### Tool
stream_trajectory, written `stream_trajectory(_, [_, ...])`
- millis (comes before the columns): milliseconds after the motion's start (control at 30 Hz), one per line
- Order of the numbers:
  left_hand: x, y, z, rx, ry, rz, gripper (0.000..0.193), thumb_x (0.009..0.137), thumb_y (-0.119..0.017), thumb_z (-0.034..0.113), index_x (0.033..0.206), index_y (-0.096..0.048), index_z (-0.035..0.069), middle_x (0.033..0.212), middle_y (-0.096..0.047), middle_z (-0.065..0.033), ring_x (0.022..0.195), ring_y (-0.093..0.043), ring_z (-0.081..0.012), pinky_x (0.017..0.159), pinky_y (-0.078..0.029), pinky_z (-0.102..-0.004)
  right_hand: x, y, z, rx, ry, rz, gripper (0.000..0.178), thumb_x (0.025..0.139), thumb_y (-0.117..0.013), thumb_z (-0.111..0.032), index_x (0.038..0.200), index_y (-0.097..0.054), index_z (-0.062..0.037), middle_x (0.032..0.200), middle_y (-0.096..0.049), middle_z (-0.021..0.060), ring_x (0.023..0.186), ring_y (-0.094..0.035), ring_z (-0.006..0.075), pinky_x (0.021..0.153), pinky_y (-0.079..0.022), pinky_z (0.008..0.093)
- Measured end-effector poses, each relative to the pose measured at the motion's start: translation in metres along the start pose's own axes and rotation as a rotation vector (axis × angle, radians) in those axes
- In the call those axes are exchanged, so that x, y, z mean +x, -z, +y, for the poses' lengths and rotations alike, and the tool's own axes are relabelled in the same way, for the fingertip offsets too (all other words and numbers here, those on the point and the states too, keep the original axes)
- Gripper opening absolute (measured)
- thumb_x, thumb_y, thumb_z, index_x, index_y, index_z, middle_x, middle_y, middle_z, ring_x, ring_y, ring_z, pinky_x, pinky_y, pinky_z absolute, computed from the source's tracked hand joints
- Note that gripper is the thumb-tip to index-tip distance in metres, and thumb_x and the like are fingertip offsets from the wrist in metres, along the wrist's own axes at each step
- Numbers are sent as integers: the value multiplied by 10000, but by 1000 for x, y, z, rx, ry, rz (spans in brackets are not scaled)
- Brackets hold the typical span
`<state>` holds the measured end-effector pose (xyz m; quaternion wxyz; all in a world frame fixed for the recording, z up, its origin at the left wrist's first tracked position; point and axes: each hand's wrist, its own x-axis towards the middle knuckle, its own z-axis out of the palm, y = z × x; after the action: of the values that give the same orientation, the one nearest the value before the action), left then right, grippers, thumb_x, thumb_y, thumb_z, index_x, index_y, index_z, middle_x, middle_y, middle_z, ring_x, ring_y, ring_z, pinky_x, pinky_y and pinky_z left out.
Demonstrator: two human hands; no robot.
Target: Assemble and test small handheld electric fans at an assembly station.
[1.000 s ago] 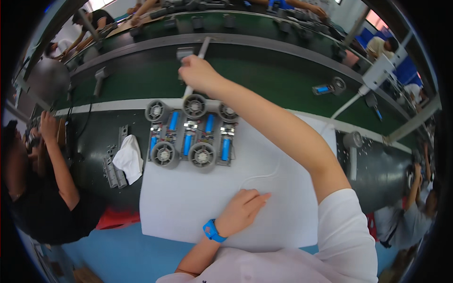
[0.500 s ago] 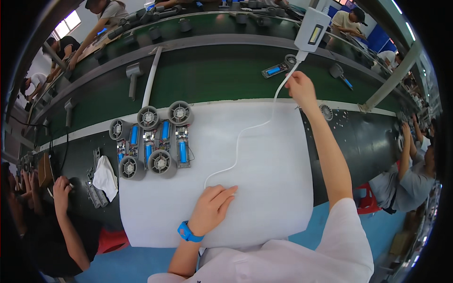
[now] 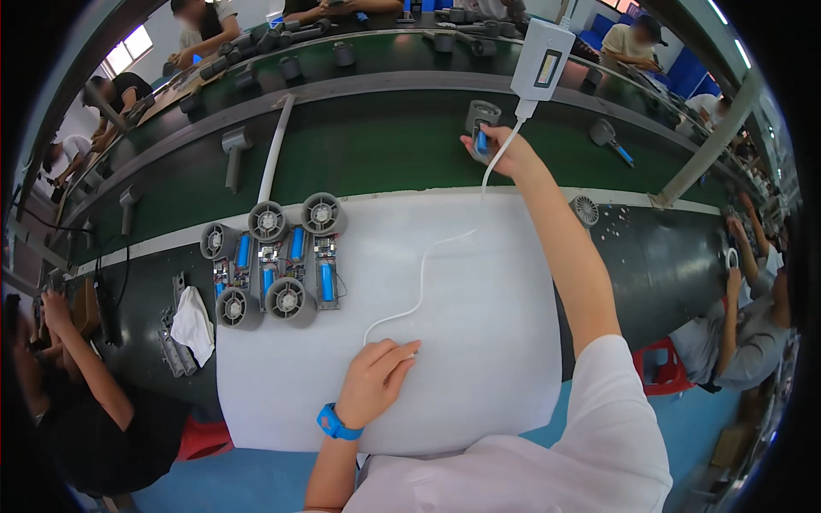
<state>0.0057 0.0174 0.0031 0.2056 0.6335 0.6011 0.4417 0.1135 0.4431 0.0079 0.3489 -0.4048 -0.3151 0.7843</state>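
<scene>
My right hand (image 3: 503,154) is stretched out over the green belt, its fingers closed around an opened handheld fan (image 3: 484,114) with a round grey head and a blue battery cell. Low on the white mat, my left hand (image 3: 375,382) pinches the end of a thin white cable (image 3: 422,278). That cable runs up across the mat toward a white box-shaped USB meter (image 3: 542,61) with a small lit display, hanging near my right hand. Several opened fans (image 3: 289,296) with grey round heads, blue cells and circuit boards lie in a cluster at the mat's left.
A green conveyor belt (image 3: 376,137) crosses beyond the white mat (image 3: 462,359). On it lie another fan (image 3: 605,132) at right and grey fan housings (image 3: 233,158) at left. A white cloth (image 3: 192,325) covers grey shells. A round grille (image 3: 585,210) sits right. Co-workers sit on both sides.
My right hand has moved left from the cable and picked up the opened fan from the belt. The meter hangs slightly further left. My left hand stays on the cable end.
</scene>
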Motion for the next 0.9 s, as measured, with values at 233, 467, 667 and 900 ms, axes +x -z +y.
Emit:
stream_trajectory(233, [-3, -1, 1, 28, -5, 0, 253, 788, -652, -41, 1030, -671, 30, 757, -556, -78, 611, -495, -199, 557, -409, -296, -175, 5, 40, -81, 155, -197, 427, 1007, -306, -430, 1043, -478, -42, 801, -569, 110, 580, -528, 176, 511, -441, 287])
stream_trajectory(467, [1, -3, 2, 13, 2, -5, 242, 795, -652, -7, 1031, -668, 46, 741, -535, -79, 625, -484, -244, 582, -414, -339, -238, 13, 85, 23, 103, -306, 343, 1015, -250, -365, 1141, -427, -100, 766, -542, 134, 589, -508, 206, 552, -414, 301])
stream_trajectory(667, [2, -5, 3, 6, 37, 15, 232, 793, -657, -21, 1018, -672, 32, 731, -539, -72, 597, -465, -211, 562, -397, -317, -249, 5, 98, -50, 191, -294, 331, 1012, -253, -311, 1242, -391, -116, 775, -543, 151, 606, -511, 199, 577, -428, 296])
stream_trajectory(900, [0, -6, 5, -30, 89, 10, 233, 799, -656, -29, 1026, -667, 24, 734, -539, -73, 589, -458, -191, 542, -387, -302, -251, 8, 106, -114, 335, -221, 314, 992, -352, -264, 1243, -391, -79, 781, -578, 130, 602, -530, 159, 568, -439, 275])
